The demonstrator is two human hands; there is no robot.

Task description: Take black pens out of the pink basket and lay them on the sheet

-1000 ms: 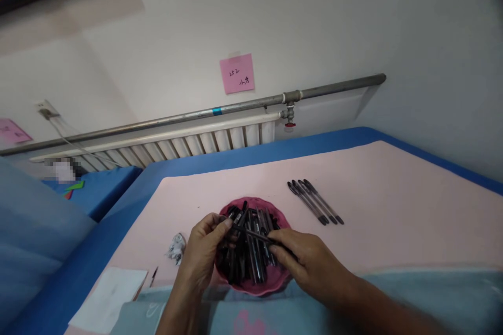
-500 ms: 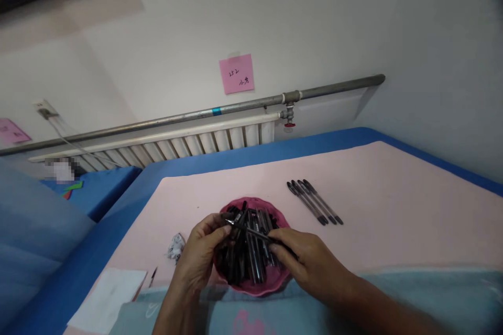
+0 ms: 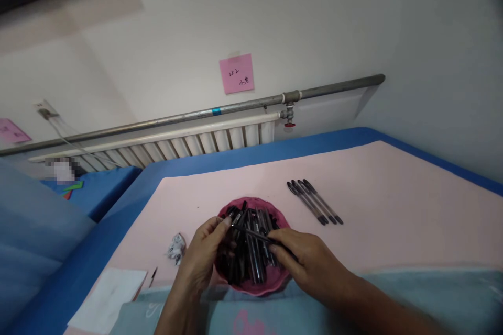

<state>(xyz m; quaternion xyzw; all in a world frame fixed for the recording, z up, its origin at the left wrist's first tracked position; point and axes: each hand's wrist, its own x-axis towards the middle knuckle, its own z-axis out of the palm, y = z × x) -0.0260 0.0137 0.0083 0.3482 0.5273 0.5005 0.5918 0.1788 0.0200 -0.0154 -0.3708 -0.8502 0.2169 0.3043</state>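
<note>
A dark pen (image 3: pixel 253 232) lies slantwise above a pink scalloped basket (image 3: pixel 262 290). My right hand (image 3: pixel 306 259) is closed round its rear part, with the thumb and fingers pinching the barrel. At the other end, my left hand (image 3: pixel 201 254) pinches the pen's tip between thumb and forefinger, so the point itself is hidden. Below both hands, the basket holds many loose black and clear pen parts (image 3: pixel 255 261). To the right of the basket, several capped pens (image 3: pixel 314 202) lie side by side in a slanting row.
Crumpled paper (image 3: pixel 176 248) lies left of the basket. Nearer me are a white sheet (image 3: pixel 108 298) and a small pen refill or thin pen (image 3: pixel 153 277). Pink paper (image 3: pixel 373 204) covers the blue tabletop (image 3: pixel 243 159). A radiator (image 3: pixel 196 144) and pipe run along the wall behind.
My left thumb and forefinger have closed over the pen's tip, which showed bare before. My right hand holds the pen in nearly the same place.
</note>
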